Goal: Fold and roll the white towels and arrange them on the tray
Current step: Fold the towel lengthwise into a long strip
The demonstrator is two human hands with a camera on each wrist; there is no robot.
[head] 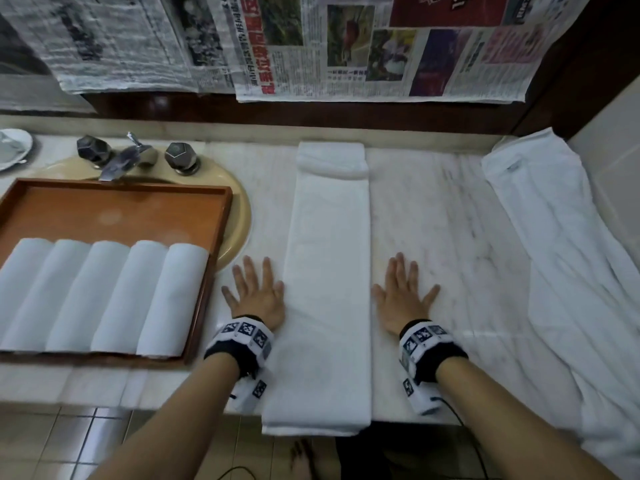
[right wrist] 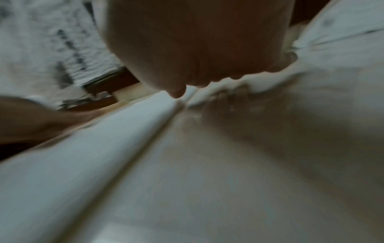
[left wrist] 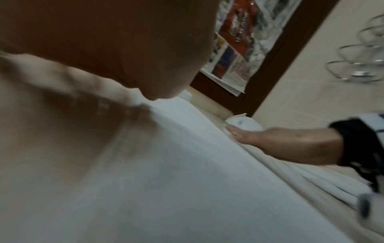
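A white towel (head: 327, 271), folded into a long narrow strip, lies on the marble counter (head: 433, 220) from the back wall to over the front edge, its far end turned under. My left hand (head: 254, 292) lies flat with fingers spread on the counter at the strip's left edge. My right hand (head: 403, 294) lies flat at its right edge. A wooden tray (head: 114, 206) at the left holds several rolled white towels (head: 104, 296) side by side. In the left wrist view the towel (left wrist: 166, 180) fills the frame and the right hand (left wrist: 290, 144) rests beyond it.
An unfolded white towel (head: 561, 265) drapes over the counter's right end. The tray sits over a beige sink (head: 239, 209) with a tap (head: 128, 157). A white dish (head: 12, 147) stands at the far left. Newspaper (head: 346, 46) covers the wall behind.
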